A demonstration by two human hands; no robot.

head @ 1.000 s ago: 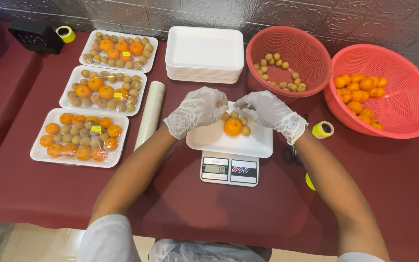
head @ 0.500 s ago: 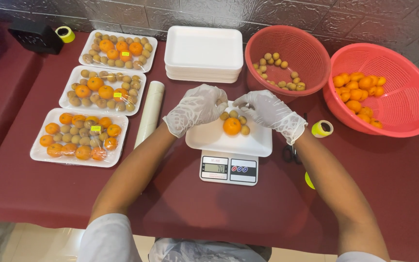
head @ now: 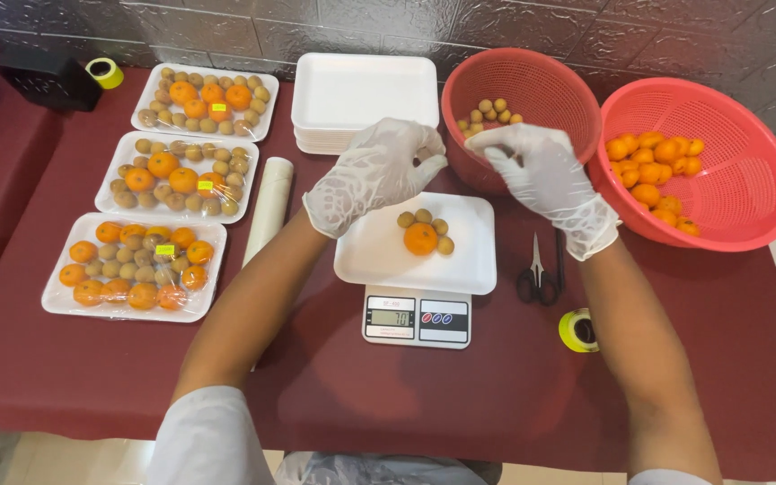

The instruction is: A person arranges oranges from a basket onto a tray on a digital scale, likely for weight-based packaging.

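Note:
Both my hands wear thin clear gloves and hover above a white foam tray (head: 379,260) that rests on a small digital scale (head: 417,318). On the tray lie one orange mandarin (head: 420,238) and a few small brown longans (head: 426,218). My left hand (head: 372,175) is over the tray's far left corner, fingers curled in with thumb against forefinger, nothing visible in it. My right hand (head: 542,175) is over the near rim of the left red basket (head: 532,76), fingers loosely bent and empty. That basket holds several longans (head: 489,113).
A second red basket (head: 747,171) at the right holds mandarins (head: 653,166). A stack of empty foam trays (head: 365,99) stands at the back. Three wrapped trays of fruit (head: 132,265) line the left, beside a film roll (head: 267,211). Black scissors (head: 539,274) and a yellow tape roll (head: 578,330) lie right of the scale.
Both hands have lifted off the fruit on the tray and moved up and back; the right hand has shifted right toward the longan basket.

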